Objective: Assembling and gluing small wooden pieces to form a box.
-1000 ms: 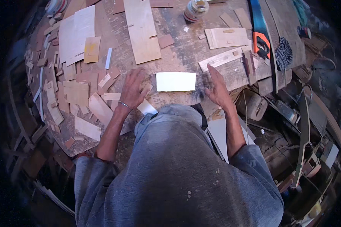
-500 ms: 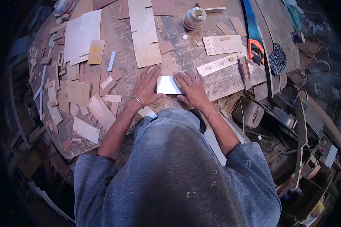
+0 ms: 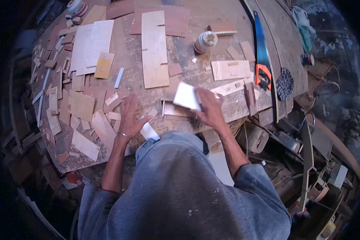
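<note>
My right hand grips the right edge of a small white rectangular panel, thumb below and fingers over the top. The panel is tilted above a shallow wooden box at the table's near edge. Only the left part of this box shows, with thin upright sides; the panel and my hand hide the rest. To the left, my left hand is open, its fingers stretched out and thumb apart, with nothing in it. Just beside its thumb lies a white strip near the table edge.
Wood offcuts litter the table's left side. Ahead lies a long notched plywood board. A glue jar stands beyond my right hand. A handsaw with an orange handle and a patterned round cloth lie at the right.
My right hand has lifted and tilted the white panel, uncovering part of the wooden box below. My left hand has let go of the panel and moved left and nearer to me.
</note>
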Available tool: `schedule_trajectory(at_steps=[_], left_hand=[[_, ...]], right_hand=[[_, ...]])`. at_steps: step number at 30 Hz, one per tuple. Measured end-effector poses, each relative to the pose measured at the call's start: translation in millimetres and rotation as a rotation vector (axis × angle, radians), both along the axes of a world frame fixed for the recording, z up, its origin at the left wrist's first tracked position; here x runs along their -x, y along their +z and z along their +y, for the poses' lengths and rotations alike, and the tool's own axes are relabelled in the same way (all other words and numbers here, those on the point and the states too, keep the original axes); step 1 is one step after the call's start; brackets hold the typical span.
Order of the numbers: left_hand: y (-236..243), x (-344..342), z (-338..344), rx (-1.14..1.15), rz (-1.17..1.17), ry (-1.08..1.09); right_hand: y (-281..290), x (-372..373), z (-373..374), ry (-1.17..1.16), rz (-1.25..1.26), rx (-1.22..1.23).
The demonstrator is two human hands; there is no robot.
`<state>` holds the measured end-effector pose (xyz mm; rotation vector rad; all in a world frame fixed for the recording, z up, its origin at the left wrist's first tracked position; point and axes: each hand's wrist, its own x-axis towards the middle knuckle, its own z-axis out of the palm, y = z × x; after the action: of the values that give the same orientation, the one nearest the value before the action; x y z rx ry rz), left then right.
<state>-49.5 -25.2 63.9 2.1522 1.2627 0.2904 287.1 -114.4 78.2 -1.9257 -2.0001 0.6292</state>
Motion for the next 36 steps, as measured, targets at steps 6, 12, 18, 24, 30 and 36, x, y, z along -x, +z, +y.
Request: schedule_trajectory(at_steps=[6,12,18,24,30,36], left_hand=[[-21,-10,14,-0.084,-0.108,0.145],[3,-123,78,0.197,-0.267,0.105],[-21,-286,159,-0.217,-0.495,-0.031],[-66,-322,195,-0.293,-0.334,-0.206],[-44,-325,188,-0.013,-0.387,-0.03],[-40,-322,188,0.05,-0.403,0.018]], right_hand=[[-58,-92,41,-0.195,-0.186,0.08],[2,-93,150,-0.326,0.329,-0.305],[-12,-109,216,-0.199,0.095,-0.449],[-37,-113,218,-0.325,0.185,-0.346],[-10,-121,211,-0.427,0.396,-0.351],[24,-130,202,-0.378,0.401,-0.273]])
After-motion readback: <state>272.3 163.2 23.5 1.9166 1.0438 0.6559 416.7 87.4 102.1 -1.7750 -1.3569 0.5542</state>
